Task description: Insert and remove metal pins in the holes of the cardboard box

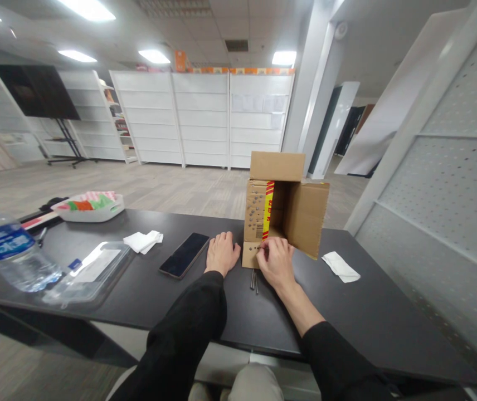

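– "Fasteners (254, 282) are lying on the tabletop (368, 328), just in front of the cardboard box (255, 227). What are the hands doing?"

– "The left hand (222, 254) is resting palm down just left of the box, loosely spread; I cannot tell whether anything is lying beneath it. The right hand (278, 260) is curling thumb and finger close together at the box's lower front, but I cannot tell whether they are gripping a fastener."

– "So which step is this?"

– "Fine fingertip work beside the dark spots (256, 248) there, I'm judging. The next move is calling for a steady pinch and a braced box."

– "And room?"

– "The box's open flap (306, 220) is crowding lifts on its right; tabletop is showing between it and the tissue (341, 267) farther right. A phone (185, 255) is lying left of the box. The tabletop's far edge is running behind the box, so hard pushing is risking a slide. Beyond, floor (188, 192) is stretching to white shelving (200, 117)."
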Available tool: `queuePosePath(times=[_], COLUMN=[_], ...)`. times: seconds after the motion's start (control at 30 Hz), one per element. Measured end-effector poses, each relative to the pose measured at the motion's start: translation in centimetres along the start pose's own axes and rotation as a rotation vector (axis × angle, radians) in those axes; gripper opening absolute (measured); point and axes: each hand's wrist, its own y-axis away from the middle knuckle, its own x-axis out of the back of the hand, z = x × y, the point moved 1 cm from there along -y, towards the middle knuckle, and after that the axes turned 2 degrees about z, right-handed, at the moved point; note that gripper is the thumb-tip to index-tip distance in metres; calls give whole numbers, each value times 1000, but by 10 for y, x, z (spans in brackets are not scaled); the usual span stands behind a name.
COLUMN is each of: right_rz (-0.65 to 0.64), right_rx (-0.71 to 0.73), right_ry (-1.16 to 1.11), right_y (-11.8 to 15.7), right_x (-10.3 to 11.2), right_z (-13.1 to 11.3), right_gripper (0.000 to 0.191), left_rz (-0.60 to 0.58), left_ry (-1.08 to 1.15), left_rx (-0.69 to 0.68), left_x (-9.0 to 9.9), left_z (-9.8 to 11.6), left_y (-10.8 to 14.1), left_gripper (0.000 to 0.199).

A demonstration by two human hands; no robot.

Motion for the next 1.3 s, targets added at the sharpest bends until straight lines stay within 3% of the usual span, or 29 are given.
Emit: queuePosePath(times=[0.77, 1.0, 1.3], right_rz=[88, 112, 31], right_rx=[122, 89, -5], right_ry=[-157, -248, -484], right_y=[0, -1, 4], right_x=[9, 16, 24], right_z=[-3, -2, 7], right_gripper=[12, 14, 27], left_rz=[5, -1, 3], left_ry=[-17, -9, 12], left_rx=[-2, 10, 6], left_x=[1, 2, -1], left_z=[0, 1, -1], left_y=[1, 2, 1], left_gripper=[18, 17, 18])
